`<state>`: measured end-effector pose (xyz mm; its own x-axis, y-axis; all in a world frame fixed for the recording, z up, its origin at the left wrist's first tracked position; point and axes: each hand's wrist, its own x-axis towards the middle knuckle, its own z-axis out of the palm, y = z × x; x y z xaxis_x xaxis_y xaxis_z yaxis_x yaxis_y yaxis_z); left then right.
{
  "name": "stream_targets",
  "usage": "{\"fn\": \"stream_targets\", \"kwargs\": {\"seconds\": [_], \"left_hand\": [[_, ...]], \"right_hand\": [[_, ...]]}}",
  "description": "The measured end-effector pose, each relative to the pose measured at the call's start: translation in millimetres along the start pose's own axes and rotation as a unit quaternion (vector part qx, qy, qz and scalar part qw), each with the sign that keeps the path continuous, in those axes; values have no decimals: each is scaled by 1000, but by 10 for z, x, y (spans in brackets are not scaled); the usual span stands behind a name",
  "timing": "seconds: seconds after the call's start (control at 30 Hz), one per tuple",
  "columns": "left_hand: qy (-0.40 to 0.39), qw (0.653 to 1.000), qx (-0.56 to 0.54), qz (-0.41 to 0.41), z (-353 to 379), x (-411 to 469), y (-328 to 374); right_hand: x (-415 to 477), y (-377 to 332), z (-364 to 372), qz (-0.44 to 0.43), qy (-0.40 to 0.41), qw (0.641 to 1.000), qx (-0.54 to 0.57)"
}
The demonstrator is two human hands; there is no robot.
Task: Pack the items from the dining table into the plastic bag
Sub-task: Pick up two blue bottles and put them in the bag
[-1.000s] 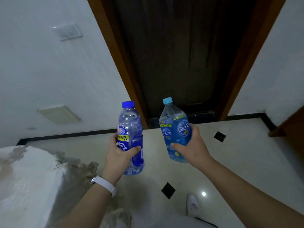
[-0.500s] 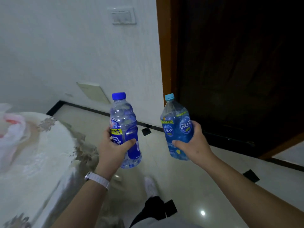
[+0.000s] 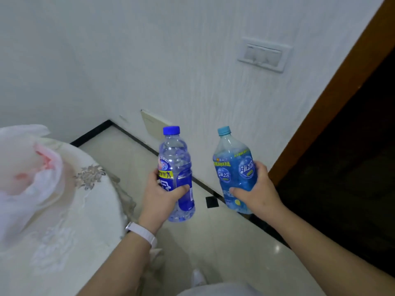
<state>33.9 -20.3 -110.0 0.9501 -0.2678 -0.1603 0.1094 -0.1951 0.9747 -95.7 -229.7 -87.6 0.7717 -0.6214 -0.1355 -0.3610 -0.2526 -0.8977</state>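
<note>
Two items, carried upright: dark-capped bottle (image 3: 175,167) gripped in our left hand (image 3: 159,196), pale-blue bottle (image 3: 235,167) in our right hand (image 3: 259,194); plastic bag (image 3: 27,167) on dining table (image 3: 74,221) now nearer, so packing seems next.

I read 海之言 twice, in white round badges (image 3: 246,167) on the pale-blue bottle (image 3: 235,189), right of the dark-blue bottle (image 3: 181,167). The dark-blue bottle's yellow band (image 3: 165,174) ends in 大; its other characters I cannot make out. Smaller print on both is blurred.
</note>
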Motion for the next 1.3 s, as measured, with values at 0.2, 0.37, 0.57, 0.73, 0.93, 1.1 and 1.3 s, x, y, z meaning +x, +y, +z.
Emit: {"fn": "stream_targets", "kwargs": {"seconds": [0.2, 0.37, 0.57, 0.73, 0.93, 1.1, 1.3], "left_hand": [[75, 997, -12, -19, -326, 660, 103], [137, 990, 2, -38, -503, 1121, 2], [235, 970, 30, -62, -669, 1728, 90], [338, 939, 33, -59, -927, 2181, 332], [442, 895, -1, -53, -1215, 2413, 481], [514, 856, -6, -61, -1567, 2480, 421], [581, 810, -20, -77, -2154, 2632, 139]], "right_hand": [[745, -307, 505, -18, -64, 997, -29], [1428, -430, 953, -29, -123, 992, -31], [2440, -712, 1541, -55, -199, 978, 7], [3228, -1182, 1996, -105, -291, 950, 36], [3743, -1640, 2630, -147, -387, 910, 25], [3835, -1823, 3230, -162, -477, 864, -5], [3821, -2085, 4050, -193, -533, 822, -49]]}}
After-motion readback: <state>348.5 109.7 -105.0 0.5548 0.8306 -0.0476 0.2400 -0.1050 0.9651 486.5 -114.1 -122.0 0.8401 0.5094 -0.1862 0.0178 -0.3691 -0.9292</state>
